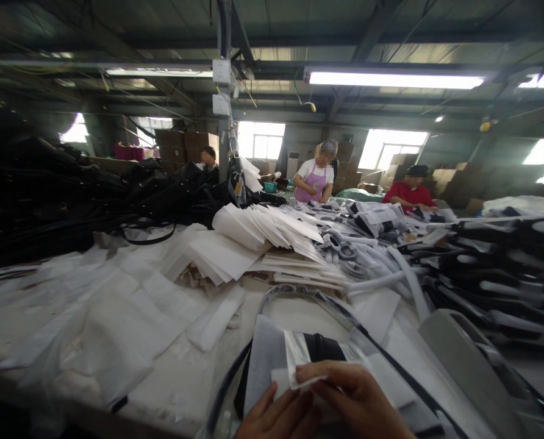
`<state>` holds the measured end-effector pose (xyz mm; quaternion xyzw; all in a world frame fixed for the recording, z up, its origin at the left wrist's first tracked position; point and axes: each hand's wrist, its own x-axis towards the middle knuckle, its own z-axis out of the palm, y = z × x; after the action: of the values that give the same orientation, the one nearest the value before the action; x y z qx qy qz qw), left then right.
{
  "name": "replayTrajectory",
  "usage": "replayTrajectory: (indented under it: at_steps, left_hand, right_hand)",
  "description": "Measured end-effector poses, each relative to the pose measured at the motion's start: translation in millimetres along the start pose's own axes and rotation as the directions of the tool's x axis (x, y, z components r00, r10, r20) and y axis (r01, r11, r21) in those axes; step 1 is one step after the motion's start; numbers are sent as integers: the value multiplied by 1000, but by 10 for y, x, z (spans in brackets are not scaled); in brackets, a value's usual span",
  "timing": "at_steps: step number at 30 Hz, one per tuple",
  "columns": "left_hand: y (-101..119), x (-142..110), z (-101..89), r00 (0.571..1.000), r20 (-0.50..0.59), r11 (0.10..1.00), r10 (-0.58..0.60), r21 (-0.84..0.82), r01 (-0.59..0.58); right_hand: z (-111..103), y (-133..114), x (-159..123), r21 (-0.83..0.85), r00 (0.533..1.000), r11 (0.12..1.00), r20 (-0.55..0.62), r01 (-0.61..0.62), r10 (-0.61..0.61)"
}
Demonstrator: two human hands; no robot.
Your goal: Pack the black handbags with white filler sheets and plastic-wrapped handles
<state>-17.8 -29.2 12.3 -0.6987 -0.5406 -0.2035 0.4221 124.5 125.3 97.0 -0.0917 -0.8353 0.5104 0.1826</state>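
My right hand (361,393) pinches white film (294,347); my left hand (281,416), grip unclear, touches the wrapped black bag (320,347); I'd keep film taut.

So the right hand (358,393) is angled in from the near right, back of it turned mostly up, index finger stretched out to the left and fingertips drawn together in a pinch. The left hand (281,416) is held just beside it, a bit nearer and to the left, with the fingers bent and pointed roughly far and right. Its palm is hidden, so whether anything's gripped there can't really be made out tbh.
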Motion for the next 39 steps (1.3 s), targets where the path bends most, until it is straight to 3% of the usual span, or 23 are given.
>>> replayTrajectory:
  at_steps: [4,10,14,18,23,28,30,33,36,39]
  left_hand:
    - [9,66,-95,998,38,999,-40,-27,41]
    - [-74,140,-195,990,-78,961,-114,-261,90]
    - [-62,110,-193,985,-51,949,-163,-283,142]
    - [-10,57,-176,968,-37,926,-248,-304,225]
    - [33,-10,-151,950,-70,912,-304,-310,269]
    - [28,-21,-156,967,-10,915,-254,-325,238]
    - [17,-7,-165,972,-10,910,-234,-355,215]
    - [7,14,-180,972,-25,909,-233,-360,209]
    - [10,20,-189,966,-19,901,-258,-365,234]
    - [17,14,-184,961,2,890,-277,-376,258]
  right_hand:
    - [28,95,-101,-1,989,991,58,134,-134]
    - [64,109,-182,-21,972,972,11,235,-235]
    - [91,63,-247,-59,941,940,34,337,-335]
    - [94,58,-325,-177,877,859,113,480,-467]
    - [128,244,-451,-361,803,721,179,591,-568]
    - [199,303,-509,-518,744,587,160,623,-649]
    - [173,220,-529,-526,755,588,178,615,-631]
    - [95,63,-579,-420,817,703,235,574,-527]
    - [90,-6,-606,-318,888,835,63,450,-455]
    - [208,45,-577,-352,896,857,-98,376,-433]
